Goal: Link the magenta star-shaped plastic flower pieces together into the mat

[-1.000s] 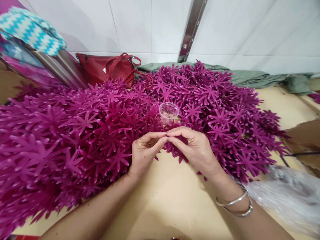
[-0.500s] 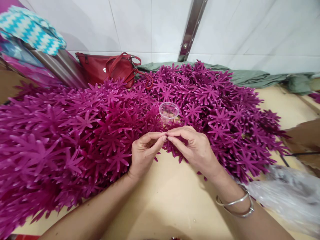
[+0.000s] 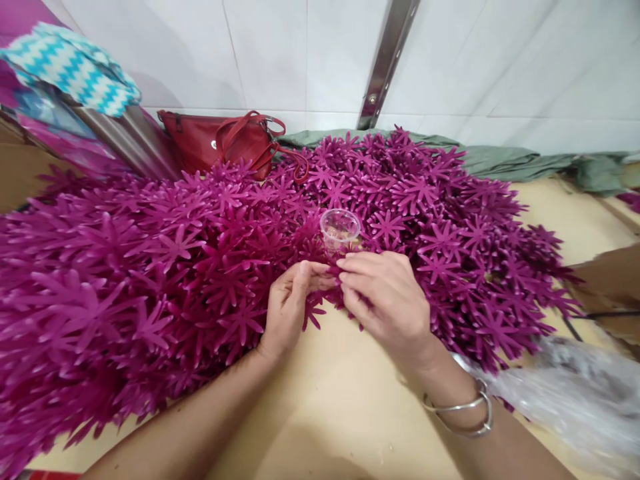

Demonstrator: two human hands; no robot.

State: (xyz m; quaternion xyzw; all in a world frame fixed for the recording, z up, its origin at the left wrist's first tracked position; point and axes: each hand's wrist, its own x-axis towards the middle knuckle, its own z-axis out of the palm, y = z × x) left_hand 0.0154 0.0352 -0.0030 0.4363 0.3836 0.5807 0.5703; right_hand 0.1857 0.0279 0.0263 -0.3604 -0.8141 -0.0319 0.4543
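Observation:
My right hand [image 3: 387, 297] is closed in a pinch, its fingertips on a small purple piece [image 3: 334, 271] of an artificial flower, partly hidden by the fingers. Facing it, my left hand [image 3: 290, 300] has its fingers stretched toward that piece, touching or nearly so, with the thumb raised apart. A purple flower head [image 3: 314, 315] shows just below the left fingers. Beyond both hands, a clear plastic cup [image 3: 340, 228] stands among the flowers; its contents are hard to make out.
Heaps of purple artificial flowers [image 3: 200, 247] spread left and right over the pale yellow tabletop [image 3: 340, 393]. A red handbag [image 3: 195, 141] leans at the back near green cloth [image 3: 515, 162]. Clear plastic wrap [image 3: 565, 393] and brown cardboard [image 3: 610, 280] lie at right.
Both hands were pinching fingertip to fingertip. Now the left thumb has lifted and its fingers are straighter, while the right hand has turned over more. A flower head shows more below the left hand.

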